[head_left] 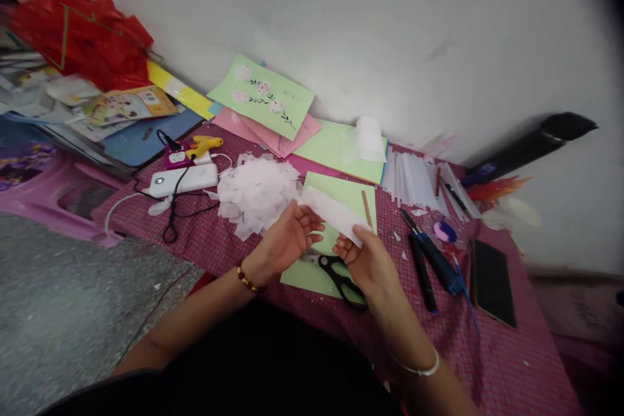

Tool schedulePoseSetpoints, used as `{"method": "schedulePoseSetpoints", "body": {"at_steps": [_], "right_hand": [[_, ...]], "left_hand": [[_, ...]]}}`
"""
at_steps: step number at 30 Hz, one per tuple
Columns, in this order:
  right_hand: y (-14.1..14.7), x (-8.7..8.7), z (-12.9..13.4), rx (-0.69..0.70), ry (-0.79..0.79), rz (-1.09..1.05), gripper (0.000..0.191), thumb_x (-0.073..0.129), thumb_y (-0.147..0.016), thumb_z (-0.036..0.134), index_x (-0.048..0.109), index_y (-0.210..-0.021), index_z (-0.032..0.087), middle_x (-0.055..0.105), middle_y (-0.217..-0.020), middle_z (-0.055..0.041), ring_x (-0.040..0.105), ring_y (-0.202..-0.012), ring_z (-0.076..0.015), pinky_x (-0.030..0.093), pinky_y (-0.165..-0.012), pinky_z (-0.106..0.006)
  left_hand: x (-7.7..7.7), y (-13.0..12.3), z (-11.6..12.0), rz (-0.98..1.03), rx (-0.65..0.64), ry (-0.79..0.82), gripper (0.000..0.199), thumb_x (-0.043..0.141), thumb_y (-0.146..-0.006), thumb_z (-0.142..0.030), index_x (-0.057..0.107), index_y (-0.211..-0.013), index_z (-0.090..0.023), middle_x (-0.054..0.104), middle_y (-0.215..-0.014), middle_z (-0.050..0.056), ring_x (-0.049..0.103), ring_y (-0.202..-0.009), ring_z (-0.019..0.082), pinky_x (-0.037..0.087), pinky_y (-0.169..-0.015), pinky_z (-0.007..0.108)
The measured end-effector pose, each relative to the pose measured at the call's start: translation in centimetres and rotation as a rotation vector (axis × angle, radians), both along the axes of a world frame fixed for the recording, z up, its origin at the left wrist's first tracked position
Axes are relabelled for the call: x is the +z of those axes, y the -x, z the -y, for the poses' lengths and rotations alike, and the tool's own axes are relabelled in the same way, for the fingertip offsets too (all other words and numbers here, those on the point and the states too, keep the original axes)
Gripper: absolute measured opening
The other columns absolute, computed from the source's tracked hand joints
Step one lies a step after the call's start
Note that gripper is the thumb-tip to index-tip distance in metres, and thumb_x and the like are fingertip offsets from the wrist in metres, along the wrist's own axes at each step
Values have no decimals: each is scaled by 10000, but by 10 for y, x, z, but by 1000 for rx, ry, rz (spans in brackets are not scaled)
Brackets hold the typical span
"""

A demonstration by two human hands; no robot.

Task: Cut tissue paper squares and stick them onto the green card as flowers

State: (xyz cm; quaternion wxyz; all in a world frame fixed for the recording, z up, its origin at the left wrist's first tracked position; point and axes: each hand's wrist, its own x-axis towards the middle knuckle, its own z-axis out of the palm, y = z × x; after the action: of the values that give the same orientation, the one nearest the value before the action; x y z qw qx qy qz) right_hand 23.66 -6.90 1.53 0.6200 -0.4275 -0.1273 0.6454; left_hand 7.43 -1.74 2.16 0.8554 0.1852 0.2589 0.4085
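Both my hands hold one folded strip of white tissue paper (pixel 334 211) above a light green sheet (pixel 347 195). My left hand (pixel 287 237) supports the strip's left end with spread fingers. My right hand (pixel 366 260) pinches the right end between thumb and fingers. Black-handled scissors (pixel 341 278) lie on the green sheet just below my hands. A pile of cut white tissue pieces (pixel 256 192) sits to the left of my left hand.
The red checked cloth (pixel 487 364) carries a blue cutter (pixel 431 253), a black phone (pixel 492 281), white paper strips (pixel 412 179), coloured sheets (pixel 263 94), a white power bank (pixel 185 179) and a yellow glue gun (pixel 205 143). A black tube (pixel 533 143) leans by the wall. Red plastic (pixel 82 36) lies far left.
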Motion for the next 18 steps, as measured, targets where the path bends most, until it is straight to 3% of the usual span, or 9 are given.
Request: {"method": "schedulePoseSetpoints", "body": {"at_steps": [5, 9, 11, 14, 18], "right_hand": [[16, -7, 6, 20, -41, 78, 180, 762, -732, 327, 658, -819, 209, 664, -631, 7, 609, -534, -144, 567, -571, -276], [14, -8, 16, 133, -153, 274, 266, 719, -779, 428, 654, -949, 233, 682, -816, -14, 651, -670, -166, 570, -662, -316], [9, -5, 19, 175, -257, 475, 325, 702, -801, 453, 653, -1052, 252, 680, -980, -40, 668, -864, -190, 565, -780, -333], [7, 2, 19, 211, -409, 734, 400, 674, -834, 459, 618, -1183, 272, 635, -1173, -73, 617, -1095, -223, 504, -962, -388], [16, 8, 16, 182, -498, 880, 296, 673, -843, 395, 655, -1116, 281, 641, -1127, -64, 615, -1069, -228, 492, -962, -406]], "left_hand": [[-7, -7, 13, 15, -26, -18, 251, 788, -739, -295, 619, -872, -168, 601, -758, -15, 561, -676, 96, 450, -597, 215], [-6, -4, 13, -122, 98, -115, 233, 787, -723, -306, 616, -786, -160, 563, -711, -26, 512, -639, 83, 401, -588, 210], [-1, 1, 13, -263, 144, -287, 205, 756, -749, -315, 636, -823, -166, 579, -746, -13, 528, -686, 103, 422, -645, 233], [8, 11, 18, -615, 190, -700, 131, 690, -806, -291, 636, -779, -175, 575, -782, 10, 532, -747, 137, 424, -685, 266], [11, 20, 26, -977, 228, -1249, 131, 620, -848, -232, 625, -722, -194, 607, -867, 57, 552, -837, 181, 435, -751, 313]]}}
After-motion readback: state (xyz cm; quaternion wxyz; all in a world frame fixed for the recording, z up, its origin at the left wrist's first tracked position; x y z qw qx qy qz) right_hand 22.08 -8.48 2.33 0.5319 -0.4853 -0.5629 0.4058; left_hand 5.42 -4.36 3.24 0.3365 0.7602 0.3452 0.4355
